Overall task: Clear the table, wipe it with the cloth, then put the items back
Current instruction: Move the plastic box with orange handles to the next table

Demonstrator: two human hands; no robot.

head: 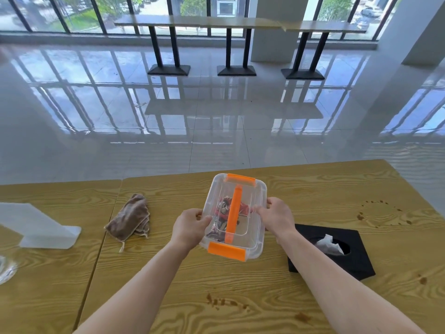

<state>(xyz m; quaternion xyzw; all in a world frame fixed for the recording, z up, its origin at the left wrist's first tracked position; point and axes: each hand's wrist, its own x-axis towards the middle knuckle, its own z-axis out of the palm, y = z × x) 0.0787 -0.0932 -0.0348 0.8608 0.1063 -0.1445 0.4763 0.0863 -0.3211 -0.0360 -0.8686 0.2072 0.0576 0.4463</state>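
Observation:
A clear plastic box (250, 196) with an orange handle and orange latches is in the middle of the wooden table (313, 186), with a colourful item inside it. My left hand (190, 227) grips its left side and my right hand (277, 216) grips its right side. I cannot tell whether the box rests on the table or is lifted. A crumpled brown cloth (131, 216) lies to the left of the box. A black tissue holder (354, 251) with a white tissue sticking out sits to the right, partly behind my right forearm.
A white plastic stand (38, 227) is at the left, and a glass object (6, 268) shows at the left edge. Brown stains (226, 302) mark the tabletop near me and at the right (382, 213). Beyond the table lies a glossy tiled floor.

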